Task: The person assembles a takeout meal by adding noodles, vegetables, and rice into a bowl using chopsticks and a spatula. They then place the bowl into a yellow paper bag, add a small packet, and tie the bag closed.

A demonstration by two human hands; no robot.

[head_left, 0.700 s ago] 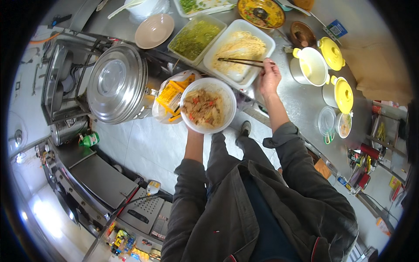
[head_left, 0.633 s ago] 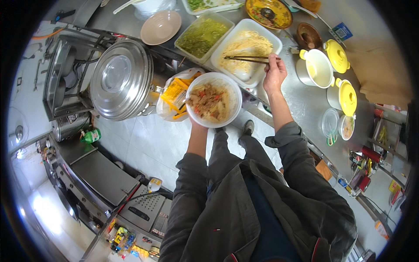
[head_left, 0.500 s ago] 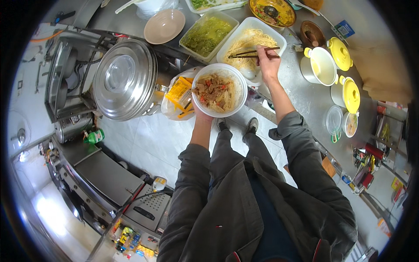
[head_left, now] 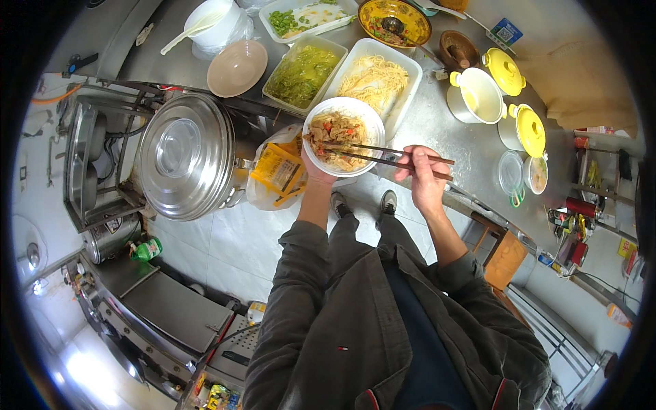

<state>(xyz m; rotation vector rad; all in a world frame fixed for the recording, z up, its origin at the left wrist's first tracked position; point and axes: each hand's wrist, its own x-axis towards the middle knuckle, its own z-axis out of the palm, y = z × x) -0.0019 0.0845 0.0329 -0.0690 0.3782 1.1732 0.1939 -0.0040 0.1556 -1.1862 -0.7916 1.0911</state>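
Observation:
A white round bowl [head_left: 376, 130] of noodles topped with brown meat and red bits rests in my left hand [head_left: 317, 171], which supports it from below and at the left side. My right hand [head_left: 422, 172] is closed round a pair of dark brown chopsticks [head_left: 400, 158]. Their tips reach into the food in the bowl. Just beyond the bowl stands a rectangular tub [head_left: 413, 76] with pale noodles [head_left: 374, 83] heaped in it. The fingers of my left hand under the bowl are mostly hidden.
On the steel counter are a tub of green vegetables [head_left: 306, 72], a beige bowl [head_left: 237, 68], a yellow patterned bowl [head_left: 372, 20] and yellow-lidded pots [head_left: 529, 133]. A large lidded steel pot [head_left: 179, 154] stands left, near a plastic bag [head_left: 263, 188] with yellow packets.
My right hand has drawn the chopsticks back from the noodle tub into the bowl's food. The counter things sit lower and further left in view.

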